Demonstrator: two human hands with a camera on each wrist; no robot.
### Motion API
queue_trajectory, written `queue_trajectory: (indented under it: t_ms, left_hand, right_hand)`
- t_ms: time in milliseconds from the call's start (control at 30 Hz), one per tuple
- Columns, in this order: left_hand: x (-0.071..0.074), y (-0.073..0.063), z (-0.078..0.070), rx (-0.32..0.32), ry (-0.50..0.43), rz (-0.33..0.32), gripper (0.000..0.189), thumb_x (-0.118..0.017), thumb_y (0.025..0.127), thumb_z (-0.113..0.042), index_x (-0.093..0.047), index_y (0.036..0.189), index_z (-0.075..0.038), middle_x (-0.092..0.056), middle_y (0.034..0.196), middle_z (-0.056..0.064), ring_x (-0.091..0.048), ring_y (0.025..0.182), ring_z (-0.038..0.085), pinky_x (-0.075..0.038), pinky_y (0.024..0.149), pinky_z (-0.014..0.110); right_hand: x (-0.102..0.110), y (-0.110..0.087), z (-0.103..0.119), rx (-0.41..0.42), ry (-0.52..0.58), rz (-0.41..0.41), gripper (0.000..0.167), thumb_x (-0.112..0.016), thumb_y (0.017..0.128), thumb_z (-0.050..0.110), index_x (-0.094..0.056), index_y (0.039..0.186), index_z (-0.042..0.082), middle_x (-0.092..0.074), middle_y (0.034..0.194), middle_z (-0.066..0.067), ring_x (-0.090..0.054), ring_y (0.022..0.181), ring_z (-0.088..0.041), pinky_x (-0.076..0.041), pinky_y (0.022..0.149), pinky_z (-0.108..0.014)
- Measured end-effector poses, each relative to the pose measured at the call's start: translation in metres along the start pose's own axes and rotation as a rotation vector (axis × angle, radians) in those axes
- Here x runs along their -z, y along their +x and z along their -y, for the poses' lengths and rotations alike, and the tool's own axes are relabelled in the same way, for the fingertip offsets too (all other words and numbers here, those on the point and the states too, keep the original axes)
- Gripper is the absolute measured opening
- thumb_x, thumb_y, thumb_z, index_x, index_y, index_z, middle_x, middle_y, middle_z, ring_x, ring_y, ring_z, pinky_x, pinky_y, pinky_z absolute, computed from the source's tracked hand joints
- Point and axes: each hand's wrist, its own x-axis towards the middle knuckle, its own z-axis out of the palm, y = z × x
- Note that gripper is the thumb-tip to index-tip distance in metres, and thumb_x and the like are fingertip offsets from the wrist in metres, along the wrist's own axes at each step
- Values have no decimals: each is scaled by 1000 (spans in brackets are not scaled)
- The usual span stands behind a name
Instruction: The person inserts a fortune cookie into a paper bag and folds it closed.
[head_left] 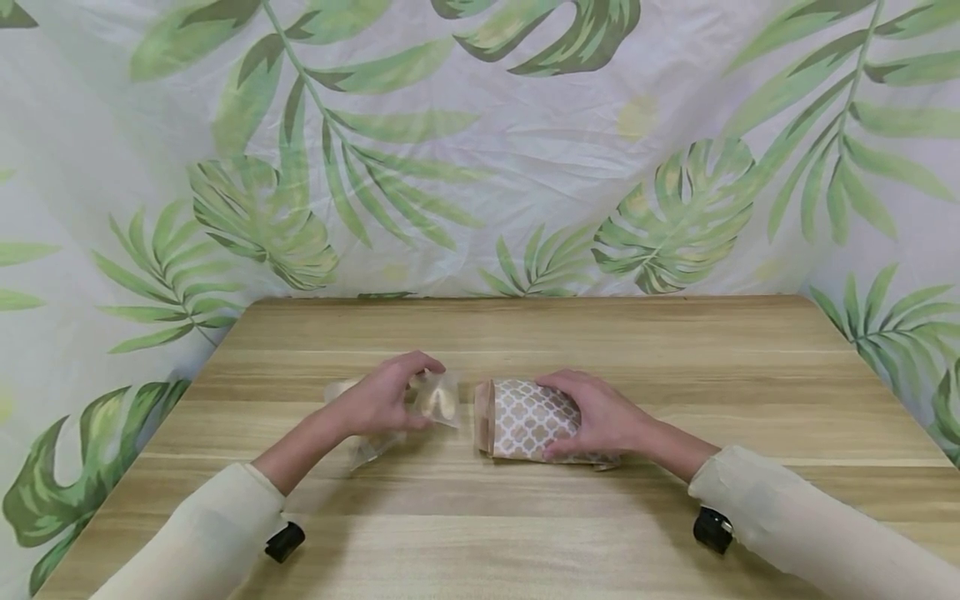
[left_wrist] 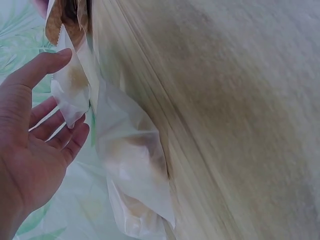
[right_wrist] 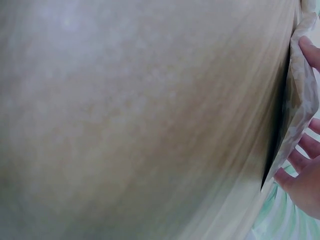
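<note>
Leafy cloth (head_left: 555, 125) backs the wooden table (head_left: 480, 550) under the bag (head_left: 525, 421).

A brown wooden table (head_left: 510, 542) has light and dark stripes. Behind it is a shiny white cloth (head_left: 555, 158) with some wrinkles. Big green leaves (head_left: 675, 221) and a pale yellow spot (head_left: 637, 117) are on the cloth.

Light brown wood-grain surface (head_left: 495, 533), straight far edge. Around the middle there's a tan paper bag with a white lattice print (head_left: 525, 421), lying on its side, mouth toward the left edge. Between it and that edge, a couple of cloudy see-through plastic packets (left_wrist: 131, 142) sit pretty close together.
</note>
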Motion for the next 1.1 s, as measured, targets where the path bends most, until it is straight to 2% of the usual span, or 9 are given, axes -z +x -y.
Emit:
queue_trajectory:
  t_ms: [367,667,900,1100]
  left_hand:
    - [-3,4,-4,-40,-38,15,63,-90,77,-12,-61,131,3,-60,126,14,-59,111,31,-58,87,41]
    - [-7,6,-8,-40,-48,21,66,-90,77,-15,-61,134,2,-62,125,12,-60,114,31,-57,89,45]
    - [-8,5,-10,-65,-60,4,67,-91,74,-17,-63,132,0,-65,125,10,-61,113,30,-54,95,51]
    - [-10,6,-11,-73,-60,22,67,-92,74,-19,-64,132,-2,-65,127,8,-61,113,28,-54,96,50]
  right_hand:
    - [0,0,0,-1,-5,1,98,-96,69,44,-54,147,2,-59,144,-16,-56,132,-36,-43,112,-55]
    - [0,0,0,0,0,4,98,-95,69,44,-54,146,1,-59,143,-17,-56,132,-37,-43,112,-55]
    - [-1,0,0,-4,0,6,98,-95,68,44,-54,147,2,-59,144,-16,-55,133,-37,-42,112,-55]
    - [-1,0,0,-12,-6,6,99,-96,68,44,-54,147,3,-59,144,-16,-55,133,-37,-42,112,-56]
